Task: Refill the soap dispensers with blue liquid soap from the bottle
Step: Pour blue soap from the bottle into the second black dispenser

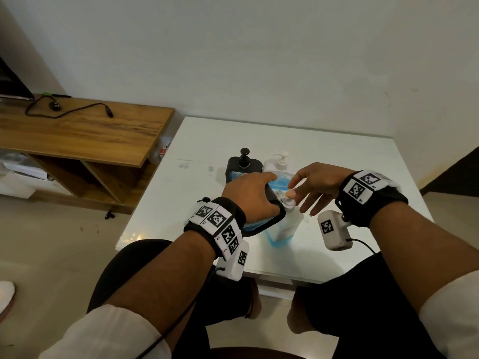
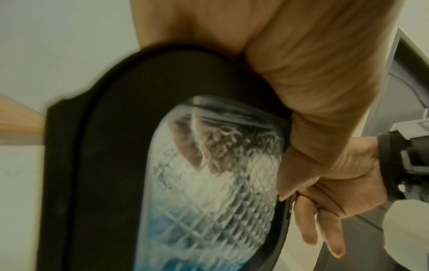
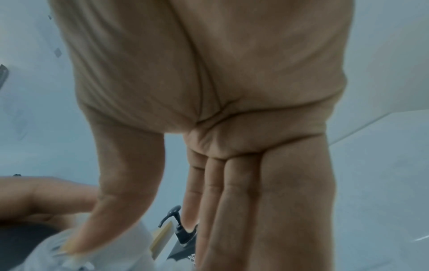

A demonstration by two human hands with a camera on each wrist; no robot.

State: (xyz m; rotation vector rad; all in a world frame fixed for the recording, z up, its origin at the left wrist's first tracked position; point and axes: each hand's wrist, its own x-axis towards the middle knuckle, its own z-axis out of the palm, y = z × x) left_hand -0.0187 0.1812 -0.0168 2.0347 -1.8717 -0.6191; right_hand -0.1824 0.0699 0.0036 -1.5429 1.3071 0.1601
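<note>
As the left hand (image 1: 250, 195) grips a black-framed, diamond-cut clear dispenser (image 1: 269, 225), tilted near the white desk's (image 1: 350, 161) front edge, the right hand (image 1: 315, 187), fingers loose, nears its neck, where blue soap could spill.

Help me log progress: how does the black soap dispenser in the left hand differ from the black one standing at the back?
The held black soap dispenser is tilted in the left hand; the back black dispenser stands upright on the white table. The back one carries its black pump; the held one shows a bare neck. Both have black casings with patterned clear windows.
</note>
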